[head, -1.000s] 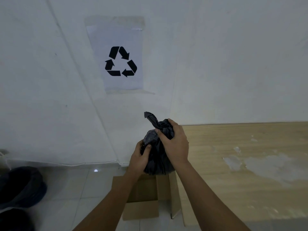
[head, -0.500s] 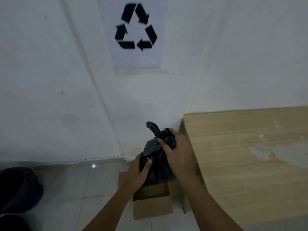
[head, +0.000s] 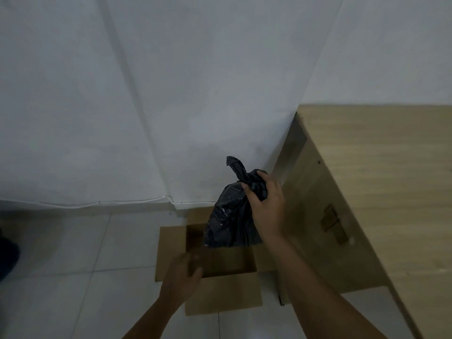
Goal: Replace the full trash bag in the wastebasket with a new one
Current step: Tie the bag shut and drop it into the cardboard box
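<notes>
Landmark: an open cardboard box [head: 227, 285] sits on the tiled floor [head: 61, 277], its flaps folded outward.
Dark shape: at the far left edge, well left of the box, a dark rounded thing [head: 7, 255] lies on the floor; what it is cannot be told.
Cable: a thin white cable [head: 97, 203] runs along the foot of the white wall [head: 146, 94], behind and left of the box.
Left hand: the left hand [head: 182, 277] hovers over the box's near-left corner, blurred, fingers loosely bent and apart, its grip holding nothing and clear of the bag.
Trash bag: the tied black trash bag [head: 230, 216] hangs above the far right part of the box opening, its bottom at about rim level; whether it touches the box cannot be told. A twisted tail of plastic sticks up above the knot.
Right hand: the right hand [head: 266, 204] comes in from the lower right, its grip clamped round the bag's gathered neck just below the knot, carrying the bag alone.
Wooden surface: just right of the box stands a light wooden surface [head: 379, 179], with its side panel [head: 318, 216] facing the box; a small patch of brown tape sits on that panel.
</notes>
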